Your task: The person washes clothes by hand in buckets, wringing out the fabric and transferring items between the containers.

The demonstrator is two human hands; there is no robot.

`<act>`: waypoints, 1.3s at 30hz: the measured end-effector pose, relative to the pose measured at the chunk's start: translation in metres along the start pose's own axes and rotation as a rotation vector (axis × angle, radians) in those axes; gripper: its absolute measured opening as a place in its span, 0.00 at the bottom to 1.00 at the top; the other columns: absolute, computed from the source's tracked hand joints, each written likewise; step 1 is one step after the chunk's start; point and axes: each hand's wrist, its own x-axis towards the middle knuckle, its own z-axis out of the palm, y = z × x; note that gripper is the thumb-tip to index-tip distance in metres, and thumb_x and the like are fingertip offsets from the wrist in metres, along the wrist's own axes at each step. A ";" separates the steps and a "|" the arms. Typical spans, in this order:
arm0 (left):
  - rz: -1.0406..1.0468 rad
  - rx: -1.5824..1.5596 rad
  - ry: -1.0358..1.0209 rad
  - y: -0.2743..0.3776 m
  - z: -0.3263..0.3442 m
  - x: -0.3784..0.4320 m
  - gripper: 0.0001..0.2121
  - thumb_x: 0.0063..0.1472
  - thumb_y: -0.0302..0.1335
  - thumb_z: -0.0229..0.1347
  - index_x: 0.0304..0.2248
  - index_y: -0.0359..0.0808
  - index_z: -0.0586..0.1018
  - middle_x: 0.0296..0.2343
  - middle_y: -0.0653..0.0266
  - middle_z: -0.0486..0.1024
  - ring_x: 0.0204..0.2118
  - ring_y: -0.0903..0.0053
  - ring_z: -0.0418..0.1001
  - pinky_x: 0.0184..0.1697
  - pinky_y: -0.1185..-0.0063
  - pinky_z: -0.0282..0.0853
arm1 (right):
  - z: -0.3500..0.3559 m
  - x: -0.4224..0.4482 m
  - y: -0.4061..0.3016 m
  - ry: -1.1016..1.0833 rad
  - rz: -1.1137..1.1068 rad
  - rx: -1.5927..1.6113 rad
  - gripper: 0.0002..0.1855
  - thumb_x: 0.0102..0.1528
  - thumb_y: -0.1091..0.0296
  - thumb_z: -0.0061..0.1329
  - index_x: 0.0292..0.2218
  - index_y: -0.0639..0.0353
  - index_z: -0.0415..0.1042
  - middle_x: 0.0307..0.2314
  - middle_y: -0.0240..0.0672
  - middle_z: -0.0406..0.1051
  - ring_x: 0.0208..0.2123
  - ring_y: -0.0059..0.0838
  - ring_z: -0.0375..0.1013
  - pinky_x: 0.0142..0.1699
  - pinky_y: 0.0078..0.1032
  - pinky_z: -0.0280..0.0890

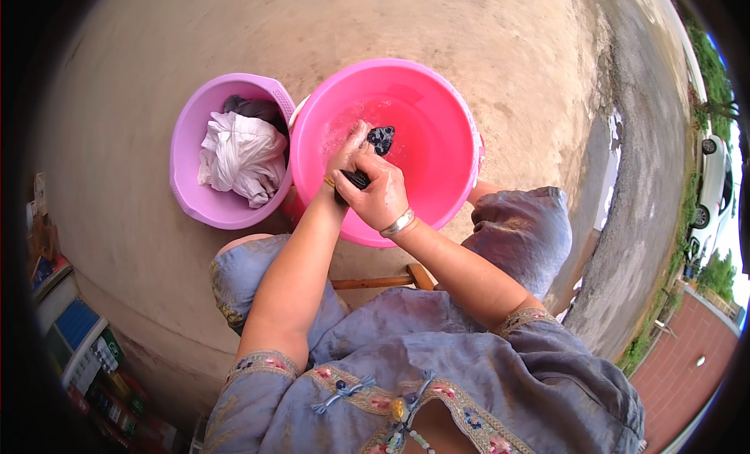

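Over a pink plastic bucket (436, 96) with some water in it, both hands are together on a dark wet cloth (381, 138). Part of the cloth pokes out beyond the fingers, and another dark bunch of it lies between the palms and the wrist. My left hand (347, 155) grips it from the left, partly covered by the other hand. My right hand (379, 187), below a silver bracelet, closes on the cloth from the right. To the left, a purple basin (186, 161) holds a bundled white cloth (243, 152) and a dark grey cloth (255, 107).
The basin stands against the bucket's left side on a concrete floor (146, 61). A wooden stool part (419, 276) shows between the knees. Shelves with goods (88, 348) stand at lower left. A wet roadway and a parked white car (710, 190) are at right.
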 end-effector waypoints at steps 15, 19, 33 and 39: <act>0.082 0.373 0.689 -0.012 0.017 -0.011 0.08 0.57 0.39 0.47 0.29 0.45 0.69 0.29 0.74 0.67 0.33 0.81 0.65 0.35 0.70 0.61 | -0.005 0.064 0.190 -0.228 0.404 -0.444 0.22 0.48 0.48 0.45 0.33 0.60 0.73 0.29 0.49 0.71 0.33 0.47 0.71 0.39 0.36 0.66; 0.014 0.412 0.808 0.000 0.003 -0.012 0.34 0.52 0.36 0.54 0.55 0.41 0.50 0.53 0.61 0.53 0.57 0.60 0.47 0.50 0.47 0.44 | 0.015 0.049 0.246 -0.064 0.560 -0.431 0.22 0.48 0.54 0.47 0.38 0.62 0.67 0.35 0.52 0.69 0.38 0.50 0.69 0.42 0.38 0.64; -0.393 0.277 0.672 -0.022 -0.011 -0.017 0.31 0.54 0.37 0.53 0.51 0.31 0.54 0.52 0.44 0.50 0.54 0.53 0.53 0.48 0.48 0.52 | -0.022 0.064 0.119 -0.980 0.304 -0.568 0.15 0.45 0.67 0.45 0.38 0.52 0.71 0.34 0.42 0.71 0.39 0.43 0.70 0.41 0.34 0.65; -0.119 -0.065 0.230 -0.023 -0.024 -0.009 0.28 0.62 0.49 0.30 0.48 0.32 0.63 0.44 0.56 0.66 0.46 0.60 0.65 0.49 0.65 0.63 | -0.071 0.011 0.008 -0.863 -0.174 -0.431 0.14 0.42 0.75 0.47 0.35 0.58 0.69 0.29 0.40 0.67 0.32 0.42 0.70 0.37 0.32 0.66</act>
